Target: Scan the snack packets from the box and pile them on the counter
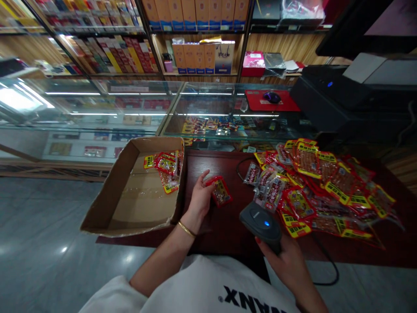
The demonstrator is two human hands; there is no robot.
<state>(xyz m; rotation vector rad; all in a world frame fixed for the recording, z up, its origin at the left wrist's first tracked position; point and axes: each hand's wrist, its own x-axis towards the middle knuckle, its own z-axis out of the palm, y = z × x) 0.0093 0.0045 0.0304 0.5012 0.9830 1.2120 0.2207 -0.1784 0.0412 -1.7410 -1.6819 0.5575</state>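
A small red snack packet [222, 191] is pinched in my left hand [201, 195], just over the dark red counter [203, 163]. My right hand [289, 256] is wrapped round a black barcode scanner [259, 221] with a blue light on top. The scanner's head points toward the packet, a short way apart from it. To the left stands an open cardboard box [130, 208] with several snack packets [168, 167] at its right side. A large heap of red and yellow snack packets [339, 182] lies to the right.
Behind the counter runs a glass display case [208, 102] with goods inside. A mouse [272, 97] lies on a red mat [252, 101] on the glass. A black printer-like machine [355, 104] stands back right. The scanner's cable [335, 265] loops at the front edge.
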